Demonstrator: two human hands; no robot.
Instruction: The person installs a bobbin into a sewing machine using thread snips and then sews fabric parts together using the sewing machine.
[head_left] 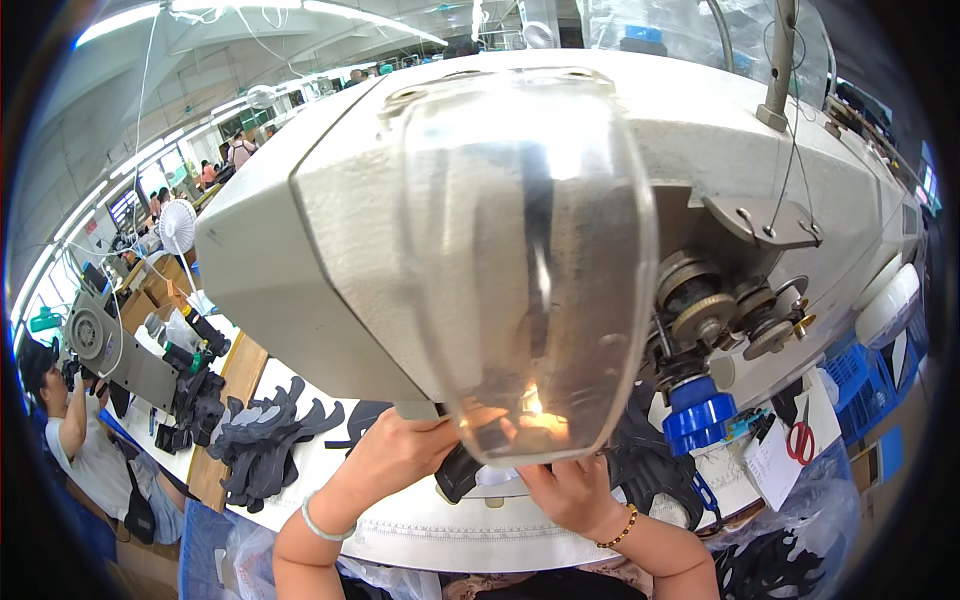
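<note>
A large off-white sewing machine (pixel 345 220) fills the middle, with a clear curved guard (pixel 530 250) at its front. Below the guard, my left hand (pixel 400 445), with a pale bangle at its wrist, reaches in from the left with fingers bent. Its fingertips show blurred through the plastic, beside a lit spot. My right hand (pixel 575 492), wearing a beaded bracelet, is closed at the guard's lower edge. A dark, shaped piece (pixel 458 472) lies between the hands at the fingers; the guard and hands hide much of it.
Dark cut pieces (pixel 265 440) are heaped at left, more (pixel 650 465) at right. A blue knob (pixel 697 415) hangs beside the guard. Red-handled scissors (pixel 800 442) lie on paper (pixel 772 465). Another person (pixel 85 430) works at far left; blue crates (pixel 868 385) stand at right.
</note>
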